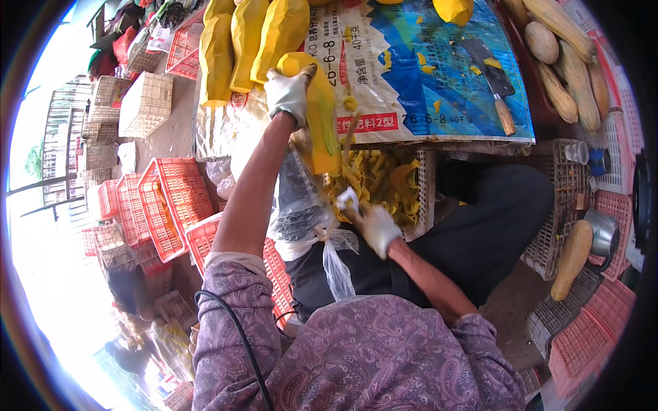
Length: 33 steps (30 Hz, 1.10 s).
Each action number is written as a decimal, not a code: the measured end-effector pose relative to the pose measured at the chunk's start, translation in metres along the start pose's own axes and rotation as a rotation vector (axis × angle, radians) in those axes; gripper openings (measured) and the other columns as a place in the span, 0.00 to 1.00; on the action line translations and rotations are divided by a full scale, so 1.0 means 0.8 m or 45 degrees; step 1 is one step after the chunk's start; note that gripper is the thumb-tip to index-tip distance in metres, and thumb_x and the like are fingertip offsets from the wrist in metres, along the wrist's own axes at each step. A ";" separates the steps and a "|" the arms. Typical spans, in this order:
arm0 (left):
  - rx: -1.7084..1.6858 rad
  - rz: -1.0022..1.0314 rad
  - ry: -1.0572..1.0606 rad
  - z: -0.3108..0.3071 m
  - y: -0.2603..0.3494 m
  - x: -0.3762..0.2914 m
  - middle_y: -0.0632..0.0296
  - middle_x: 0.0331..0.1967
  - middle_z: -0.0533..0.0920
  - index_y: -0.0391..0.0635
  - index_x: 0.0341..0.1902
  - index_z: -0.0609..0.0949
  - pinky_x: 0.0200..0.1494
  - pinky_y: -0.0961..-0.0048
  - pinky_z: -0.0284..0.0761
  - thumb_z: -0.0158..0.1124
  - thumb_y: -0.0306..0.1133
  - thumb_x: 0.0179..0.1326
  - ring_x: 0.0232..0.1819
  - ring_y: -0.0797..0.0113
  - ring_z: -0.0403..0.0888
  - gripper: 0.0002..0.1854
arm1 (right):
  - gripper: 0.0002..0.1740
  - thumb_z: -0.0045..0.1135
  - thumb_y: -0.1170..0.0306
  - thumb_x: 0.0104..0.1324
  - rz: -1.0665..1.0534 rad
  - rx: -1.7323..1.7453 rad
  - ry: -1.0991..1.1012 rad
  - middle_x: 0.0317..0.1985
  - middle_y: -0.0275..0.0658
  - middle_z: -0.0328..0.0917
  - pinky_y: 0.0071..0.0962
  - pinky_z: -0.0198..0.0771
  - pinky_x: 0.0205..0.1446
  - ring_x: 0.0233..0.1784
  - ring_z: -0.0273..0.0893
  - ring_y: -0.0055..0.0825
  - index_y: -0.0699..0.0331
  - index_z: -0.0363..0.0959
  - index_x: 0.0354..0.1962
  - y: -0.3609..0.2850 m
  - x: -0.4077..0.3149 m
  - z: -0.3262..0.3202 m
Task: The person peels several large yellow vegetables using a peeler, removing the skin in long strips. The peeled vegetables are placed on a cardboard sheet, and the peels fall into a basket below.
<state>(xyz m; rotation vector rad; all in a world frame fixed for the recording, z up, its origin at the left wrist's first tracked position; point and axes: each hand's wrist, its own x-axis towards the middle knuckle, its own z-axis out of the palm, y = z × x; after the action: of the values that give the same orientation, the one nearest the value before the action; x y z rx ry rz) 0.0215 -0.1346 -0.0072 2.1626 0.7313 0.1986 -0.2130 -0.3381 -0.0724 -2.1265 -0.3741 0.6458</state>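
Observation:
My left hand [290, 92], in a white work glove, grips the upper end of a long yellow squash [325, 138]. A strip of greenish skin runs along that squash, whose lower end juts past the table edge. My right hand [378, 228], also gloved, is closed around a blurred tool [347, 198], apparently a peeler, below the squash and apart from it. Under both, a plastic crate [424, 190] is filled with yellow peelings [383, 177]. Several peeled squashes [280, 38] lie side by side beyond my left hand.
A cleaver [486, 67] with a wooden handle rests on the printed sack sheet [360, 123] covering the table. Unpeeled squashes [570, 77] fill a bin at the far right. Red crates [177, 200] stand to the left, and one unpeeled squash [571, 259] lies at right.

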 end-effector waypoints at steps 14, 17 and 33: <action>-0.011 0.064 0.026 0.004 -0.016 0.015 0.40 0.55 0.81 0.30 0.67 0.69 0.59 0.62 0.76 0.75 0.50 0.56 0.55 0.48 0.82 0.44 | 0.27 0.49 0.50 0.74 0.220 0.165 0.416 0.39 0.62 0.82 0.53 0.72 0.51 0.47 0.80 0.60 0.70 0.76 0.47 -0.090 0.182 -0.086; -0.073 0.029 0.007 0.006 -0.018 0.013 0.37 0.55 0.82 0.30 0.65 0.71 0.60 0.60 0.77 0.76 0.50 0.55 0.56 0.45 0.82 0.44 | 0.24 0.51 0.52 0.74 0.317 0.165 0.282 0.39 0.60 0.82 0.51 0.73 0.50 0.46 0.80 0.58 0.67 0.76 0.48 -0.082 0.138 -0.062; -0.121 0.091 0.048 0.000 -0.010 0.006 0.37 0.55 0.82 0.28 0.66 0.70 0.61 0.60 0.75 0.74 0.49 0.57 0.56 0.45 0.82 0.43 | 0.33 0.55 0.56 0.64 -0.317 -0.329 0.337 0.48 0.64 0.77 0.47 0.74 0.55 0.51 0.77 0.60 0.71 0.67 0.59 -0.044 0.175 -0.093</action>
<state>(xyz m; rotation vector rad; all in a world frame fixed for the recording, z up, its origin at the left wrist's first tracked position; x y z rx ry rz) 0.0220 -0.1282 -0.0140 2.1010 0.6531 0.3067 -0.0568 -0.2993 -0.0501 -2.3226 -0.5881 0.1763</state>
